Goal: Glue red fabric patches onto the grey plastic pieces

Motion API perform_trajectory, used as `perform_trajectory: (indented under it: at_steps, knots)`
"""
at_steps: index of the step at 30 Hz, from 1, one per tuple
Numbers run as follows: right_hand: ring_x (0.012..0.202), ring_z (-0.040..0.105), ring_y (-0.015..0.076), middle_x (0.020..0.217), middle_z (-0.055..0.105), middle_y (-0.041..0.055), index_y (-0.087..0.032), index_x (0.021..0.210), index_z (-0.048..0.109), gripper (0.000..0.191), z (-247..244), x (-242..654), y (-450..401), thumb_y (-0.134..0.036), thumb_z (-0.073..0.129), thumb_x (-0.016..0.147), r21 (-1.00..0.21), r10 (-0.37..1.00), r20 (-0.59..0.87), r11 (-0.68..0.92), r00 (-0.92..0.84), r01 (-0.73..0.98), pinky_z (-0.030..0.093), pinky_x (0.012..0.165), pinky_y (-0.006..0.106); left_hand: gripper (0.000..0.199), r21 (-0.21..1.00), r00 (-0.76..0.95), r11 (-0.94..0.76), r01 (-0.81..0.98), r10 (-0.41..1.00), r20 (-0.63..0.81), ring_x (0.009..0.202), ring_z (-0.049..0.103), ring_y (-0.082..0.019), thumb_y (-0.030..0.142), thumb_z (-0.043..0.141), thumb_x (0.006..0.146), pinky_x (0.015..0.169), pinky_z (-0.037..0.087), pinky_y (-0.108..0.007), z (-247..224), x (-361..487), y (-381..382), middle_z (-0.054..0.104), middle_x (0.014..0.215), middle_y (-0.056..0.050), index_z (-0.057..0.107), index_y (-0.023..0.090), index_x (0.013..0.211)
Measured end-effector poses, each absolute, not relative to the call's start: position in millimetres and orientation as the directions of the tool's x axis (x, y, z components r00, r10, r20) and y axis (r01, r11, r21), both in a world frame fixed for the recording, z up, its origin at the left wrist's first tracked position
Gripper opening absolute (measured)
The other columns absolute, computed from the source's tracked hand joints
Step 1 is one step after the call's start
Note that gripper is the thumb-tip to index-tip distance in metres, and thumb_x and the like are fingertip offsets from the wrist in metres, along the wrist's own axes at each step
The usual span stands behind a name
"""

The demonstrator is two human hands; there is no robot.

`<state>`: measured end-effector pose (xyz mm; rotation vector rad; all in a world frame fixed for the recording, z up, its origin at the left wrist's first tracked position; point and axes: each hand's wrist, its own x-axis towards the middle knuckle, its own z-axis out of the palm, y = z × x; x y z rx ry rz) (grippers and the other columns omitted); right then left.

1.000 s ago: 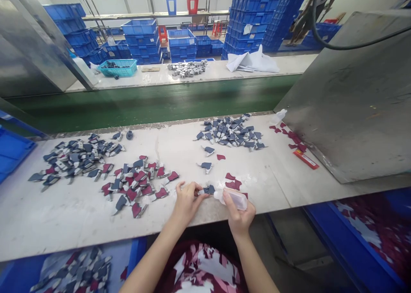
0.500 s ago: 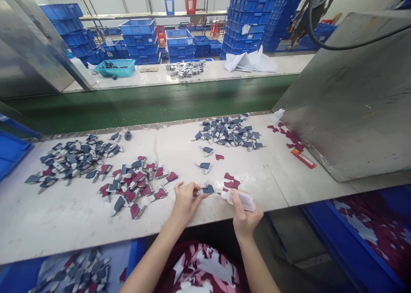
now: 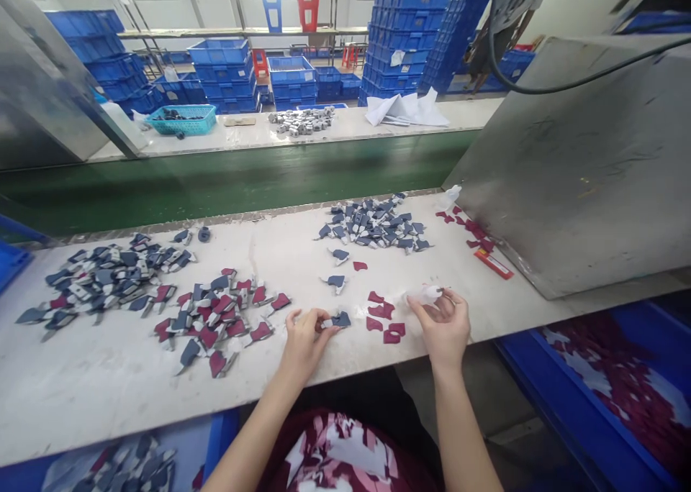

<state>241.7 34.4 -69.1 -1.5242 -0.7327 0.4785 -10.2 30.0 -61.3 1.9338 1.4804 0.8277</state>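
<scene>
Head view:
1. A grey-blue cut piece [image 3: 340, 320] is pinched by the fingers of the left hand [image 3: 305, 344], near the front edge of the surface [image 3: 97, 391].
2. The fingers of the right hand [image 3: 445, 326] are held spread beside a blurred translucent squeeze bottle [image 3: 426, 295].
3. Maroon cut pieces [image 3: 383, 321] are laid between both hands.

From here I can't see one end of the grey piece [image 3: 340, 320], covered by the left hand [image 3: 305, 344]. The pale object [image 3: 426, 294] at the right hand [image 3: 445, 326] is too blurred to name, and the picture's lower edge cuts off the blue crate [image 3: 124, 470].
</scene>
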Motion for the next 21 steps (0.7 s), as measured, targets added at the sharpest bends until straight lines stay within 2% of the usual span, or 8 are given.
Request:
perform_trajectory:
  at_steps: [2,4,6,8,11,15,18,21]
  knots:
    - [0.090,0.066,0.0254,0.113,0.067,0.0152,-0.017,0.120,0.052,0.075,-68.1,239.5,30.7,-0.048,0.088,0.060,-0.959,0.671,0.196,-0.022,0.715,0.283,0.054,0.079,0.042,0.008,0.755,0.181,-0.226,0.615,0.973,0.143,0.073,0.067,-0.019,0.029,0.063,0.090,0.104,0.035,-0.052,-61.7,-10.8,30.2,0.071,0.084,0.002,0.057,0.023,0.091]
    - [0.088,0.064,0.0250,0.112,0.066,0.0155,-0.016,0.124,0.053,0.078,-64.3,232.3,23.0,-0.049,0.087,0.063,-0.877,0.573,0.371,-0.043,0.731,0.478,0.052,0.078,0.042,0.007,0.766,0.164,-0.219,0.604,0.975,0.149,0.078,0.069,-0.021,0.028,0.063,0.090,0.103,0.036,-0.053,-61.7,-11.8,30.5,0.072,0.086,0.000,0.059,0.023,0.092]
    - [0.086,0.061,0.0251,0.103,0.066,0.0139,-0.015,0.115,0.062,0.060,-59.4,221.9,13.7,-0.049,0.083,0.070,-0.747,0.509,0.551,-0.053,0.661,0.663,0.051,0.077,0.041,0.006,0.777,0.147,-0.217,0.592,0.976,0.160,0.083,0.070,-0.023,0.028,0.064,0.089,0.102,0.038,-0.053,-61.2,-13.0,30.7,0.074,0.088,-0.002,0.060,0.023,0.091]
    - [0.086,0.059,0.0250,0.092,0.065,0.0110,-0.019,0.098,0.071,0.034,-56.2,210.6,6.0,-0.048,0.075,0.081,-0.630,0.619,0.611,0.004,0.493,0.777,0.050,0.078,0.040,0.007,0.785,0.129,-0.218,0.580,0.976,0.175,0.086,0.070,-0.025,0.029,0.065,0.088,0.102,0.041,-0.052,-60.3,-14.2,30.5,0.075,0.088,-0.003,0.062,0.023,0.090]
    - [0.088,0.056,0.0259,0.089,0.066,0.0087,-0.026,0.088,0.075,0.024,-58.9,197.3,2.1,-0.046,0.062,0.091,-0.548,0.822,0.521,0.115,0.230,0.829,0.051,0.077,0.040,0.009,0.815,0.084,-0.198,0.545,0.980,0.182,0.091,0.071,-0.027,0.032,0.066,0.087,0.096,0.048,-0.050,-58.6,-15.6,29.3,0.076,0.088,-0.005,0.064,0.023,0.086]
    - [0.081,0.054,0.0268,0.081,0.067,0.0082,-0.026,0.083,0.073,0.026,-66.3,190.6,7.4,-0.044,0.058,0.093,-0.565,0.906,0.398,0.121,0.141,0.816,0.049,0.068,0.040,0.015,0.914,0.014,-0.103,0.392,0.994,0.107,0.089,0.074,-0.027,0.036,0.068,0.084,0.081,0.058,-0.041,-55.6,-15.6,25.3,0.077,0.093,-0.007,0.062,0.022,0.086]
    - [0.076,0.055,0.0252,0.076,0.067,0.0066,-0.026,0.076,0.070,0.028,-61.2,187.6,9.6,-0.046,0.058,0.093,-0.661,0.926,0.343,0.119,0.157,0.740,0.049,0.066,0.039,0.020,0.972,-0.048,-0.014,0.234,0.999,0.026,0.081,0.076,-0.024,0.038,0.070,0.081,0.073,0.061,-0.035,-52.9,-11.8,20.7,0.077,0.084,-0.005,0.059,0.021,0.084]
    - [0.070,0.059,0.0198,0.079,0.067,0.0040,-0.024,0.089,0.073,0.025,-47.9,179.4,7.1,-0.047,0.063,0.089,-0.832,0.948,0.226,0.070,0.222,0.551,0.052,0.064,0.034,0.024,0.996,-0.083,0.042,0.076,0.996,-0.036,0.077,0.077,-0.024,0.039,0.073,0.079,0.071,0.061,-0.033,-50.4,-4.6,15.4,0.076,0.074,-0.003,0.058,0.021,0.082]
